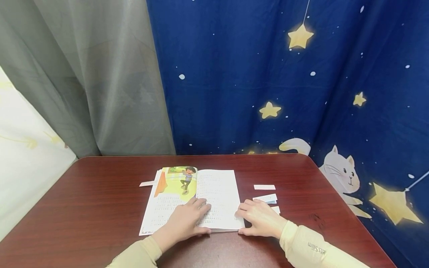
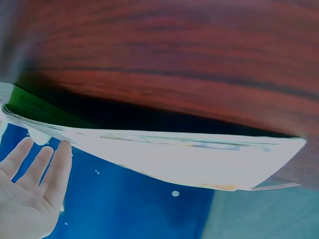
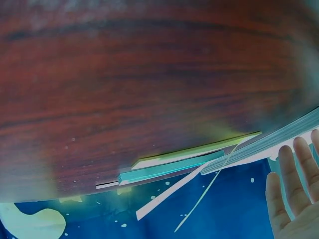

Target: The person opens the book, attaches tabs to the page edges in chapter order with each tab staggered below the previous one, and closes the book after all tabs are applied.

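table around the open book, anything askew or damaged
A dark patch breaks the grain of the tabletop beyond the right sleeve; stain or damage, unclear. A white strip juts askew past the left edge of the open book.

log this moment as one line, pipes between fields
book: open on table | left hand: resting on book | right hand: at book's right edge | paper slips: right of book

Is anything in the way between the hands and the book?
No, nothing I can see. The left hand rests on the open book, and the right hand is at its right edge. The paper strips lie off to the right.
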A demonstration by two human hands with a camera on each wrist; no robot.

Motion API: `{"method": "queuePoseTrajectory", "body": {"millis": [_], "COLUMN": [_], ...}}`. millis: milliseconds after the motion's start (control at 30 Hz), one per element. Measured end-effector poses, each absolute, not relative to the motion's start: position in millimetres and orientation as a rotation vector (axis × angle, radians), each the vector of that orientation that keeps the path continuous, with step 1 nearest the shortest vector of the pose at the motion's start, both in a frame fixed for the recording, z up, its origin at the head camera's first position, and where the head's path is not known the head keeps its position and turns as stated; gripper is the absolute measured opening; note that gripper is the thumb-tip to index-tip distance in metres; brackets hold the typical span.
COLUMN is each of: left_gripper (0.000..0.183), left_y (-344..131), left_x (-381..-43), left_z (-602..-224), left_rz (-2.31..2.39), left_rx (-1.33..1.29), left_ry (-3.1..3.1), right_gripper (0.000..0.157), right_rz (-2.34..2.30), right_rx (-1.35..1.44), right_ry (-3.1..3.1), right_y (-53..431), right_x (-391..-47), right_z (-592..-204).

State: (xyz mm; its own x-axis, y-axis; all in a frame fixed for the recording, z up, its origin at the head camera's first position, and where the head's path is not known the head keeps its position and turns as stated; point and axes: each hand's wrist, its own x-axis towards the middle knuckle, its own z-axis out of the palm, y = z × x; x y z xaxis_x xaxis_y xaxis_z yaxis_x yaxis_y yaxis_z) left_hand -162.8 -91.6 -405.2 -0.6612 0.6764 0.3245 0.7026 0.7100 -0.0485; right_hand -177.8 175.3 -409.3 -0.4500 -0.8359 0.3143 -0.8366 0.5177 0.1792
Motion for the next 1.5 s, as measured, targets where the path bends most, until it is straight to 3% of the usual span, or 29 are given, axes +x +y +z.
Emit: {"method": "queuePoseTrajectory", "body": {"millis": [333, 733, 1300, 1500], "left_gripper": [0.068, 0.049, 0.058, 0.077], "left_y": [-101.5, -113.4, -139.1, -150.7], "left_x": [-167.5, -161.4, -157.0, -155.6], "left_z": [-402.1, -400.1, -389.0, -387.3], "left_rz": [-0.241, -0.208, -0.248, -0.107], "left_rx": [-1.096, -1.222, -1.097, -0.933], "left_ry": [-2.629, -2.295, -2.186, -2.294], "right_gripper": [0.039, 0.047, 0.045, 0.046], "right_rz": [0.018, 0.048, 0.013, 0.044], "right_rx": [1.389, 1.373, 1.351, 1.338], "right_ry": [-2.404, -2.441, -2.478, -2.49], "right_y": [174.9, 174.6, 175.5, 175.0], "right_x": [-178.5, -176.6, -176.2, -175.8], "right_z": [-407.9, -405.9, -406.3, -405.6]}}
